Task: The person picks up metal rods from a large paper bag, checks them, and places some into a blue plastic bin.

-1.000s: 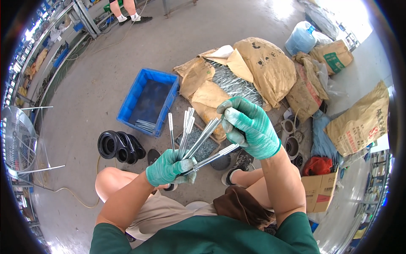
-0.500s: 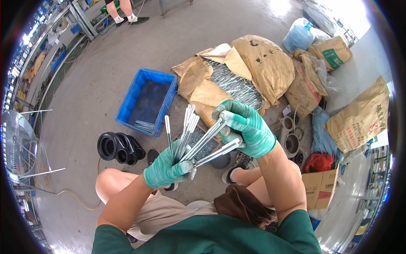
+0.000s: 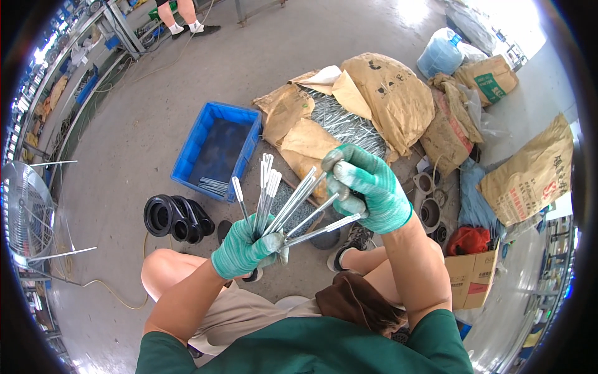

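My left hand, in a green knit glove, is closed round a bunch of thin metal rods. Their upper ends fan out, some to the left and others toward my right hand. My right hand, gloved the same way, has its fingers curled and pressed together right beside the rod tips. Whether a rod is pinched in it is hidden by the fingers. Beyond the hands, a torn brown paper sack lies spilled open, showing a heap of similar rods.
A blue plastic crate with a few rods stands ahead on the left. Black ring-shaped parts lie nearer, by a fan. Sacks, metal castings and a cardboard box are to the right. Another person's legs show far left.
My right hand has shifted slightly right, away from the rod ends it was pinching. The rods in my left hand are spread wider, with one more standing apart on the right.
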### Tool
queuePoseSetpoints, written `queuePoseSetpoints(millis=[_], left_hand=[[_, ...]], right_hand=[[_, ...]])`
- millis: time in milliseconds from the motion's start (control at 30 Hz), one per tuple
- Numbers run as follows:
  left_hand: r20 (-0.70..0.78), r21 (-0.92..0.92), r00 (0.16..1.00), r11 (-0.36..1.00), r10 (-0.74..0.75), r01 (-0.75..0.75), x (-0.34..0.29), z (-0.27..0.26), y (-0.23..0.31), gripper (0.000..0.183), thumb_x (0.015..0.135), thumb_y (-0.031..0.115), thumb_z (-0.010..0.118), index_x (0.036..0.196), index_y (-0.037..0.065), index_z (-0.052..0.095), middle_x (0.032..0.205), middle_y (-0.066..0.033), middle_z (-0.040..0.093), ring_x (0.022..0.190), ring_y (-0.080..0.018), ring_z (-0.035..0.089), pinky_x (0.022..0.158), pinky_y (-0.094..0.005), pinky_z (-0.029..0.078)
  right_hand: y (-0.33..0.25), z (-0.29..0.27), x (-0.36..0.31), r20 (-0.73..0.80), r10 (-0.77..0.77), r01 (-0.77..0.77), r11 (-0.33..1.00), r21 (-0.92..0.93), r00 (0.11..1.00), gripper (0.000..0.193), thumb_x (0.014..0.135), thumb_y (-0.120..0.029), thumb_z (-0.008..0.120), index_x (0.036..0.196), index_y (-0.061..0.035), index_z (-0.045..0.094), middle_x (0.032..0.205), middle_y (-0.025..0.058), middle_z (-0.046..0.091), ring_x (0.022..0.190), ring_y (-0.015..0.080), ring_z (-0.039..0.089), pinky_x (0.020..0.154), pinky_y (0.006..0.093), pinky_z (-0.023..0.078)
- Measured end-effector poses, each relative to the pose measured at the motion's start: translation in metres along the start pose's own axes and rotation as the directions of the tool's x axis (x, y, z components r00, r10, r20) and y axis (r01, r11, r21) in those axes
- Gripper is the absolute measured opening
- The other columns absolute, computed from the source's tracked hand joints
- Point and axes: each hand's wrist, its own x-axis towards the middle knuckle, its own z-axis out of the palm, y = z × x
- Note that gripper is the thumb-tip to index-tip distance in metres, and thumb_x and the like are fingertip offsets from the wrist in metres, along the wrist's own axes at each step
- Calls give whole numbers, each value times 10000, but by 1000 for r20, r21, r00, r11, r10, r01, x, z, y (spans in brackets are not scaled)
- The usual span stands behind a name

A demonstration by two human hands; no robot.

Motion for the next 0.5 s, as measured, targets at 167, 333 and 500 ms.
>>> queuePoseSetpoints(millis=[167,333,500], left_hand=[[-38,-36,999,999,33,-35,4,-1,-2,252,930,278,683,950,67,545,745,-78,657,630,-132,623,528,-260,464],[-28,4,998,999,48,-48,4,-4,-4,271,925,292,689,942,66,539,758,-83,655,648,-158,647,535,-266,485],[-44,0,999,1000,26,-26,4,0,1,305,909,326,709,930,73,539,752,-87,669,639,-139,643,490,-228,441]], right_hand=[[-8,5,-6,47,-13,20,986,-165,999,230,968,-221,597,1109,-40,614,739,-2,545,492,32,374,446,184,274],[1,3,-3,14,-36,38,981,-190,999,249,967,-239,599,1113,-37,614,726,-16,535,502,33,381,457,181,283],[3,5,-2,-13,-74,68,961,-267,997,249,974,-231,591,1117,-29,615,722,-11,553,499,33,388,455,187,298]])
